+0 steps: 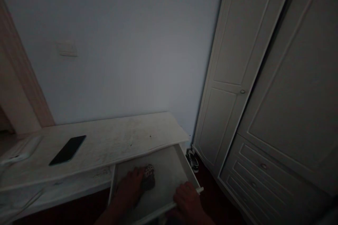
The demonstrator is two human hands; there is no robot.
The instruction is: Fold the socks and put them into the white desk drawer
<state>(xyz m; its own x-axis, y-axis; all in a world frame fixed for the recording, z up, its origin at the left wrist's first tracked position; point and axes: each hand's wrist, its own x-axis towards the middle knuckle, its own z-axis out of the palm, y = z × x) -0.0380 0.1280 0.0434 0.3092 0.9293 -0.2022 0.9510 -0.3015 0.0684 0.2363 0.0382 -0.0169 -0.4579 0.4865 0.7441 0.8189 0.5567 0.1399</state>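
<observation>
At the far left, a brownish wooden frame [29,66] is slanting down along the edge of the pale wall [137,49], and a switch plate [68,49] is sitting on that wall just right of it. Below, a whitish counter [113,133] is running along the foot of the wall, its top showing dark smudges and a few specks. On its left end a white object [19,151], too blurred to name, is lying near a dark phone [68,150], which is resting flat and at an angle.

Farther right, a drawer [167,168] is standing pulled out from under the counter. The left hand [133,184] is reaching into it from the front, its fingers [139,173] touching the left side of a small dark item [149,181] with a pale pattern on top. That item is showing within the left half of the drawer; whether the fingers are clasping it or only pressing against it, one is not managing to tell in this dim light. The right hand [187,197] is curling its fingers over the front edge of the drawer, near its right corner, and gripping it.

Beyond that corner, black-and-white shoes [192,161] are lying on the dark red floor [212,182]. At the right, a tall pale wardrobe [224,102] is filling the side, a round knob [242,91] showing on one door and wardrobe drawers [264,179] sitting lower down
</observation>
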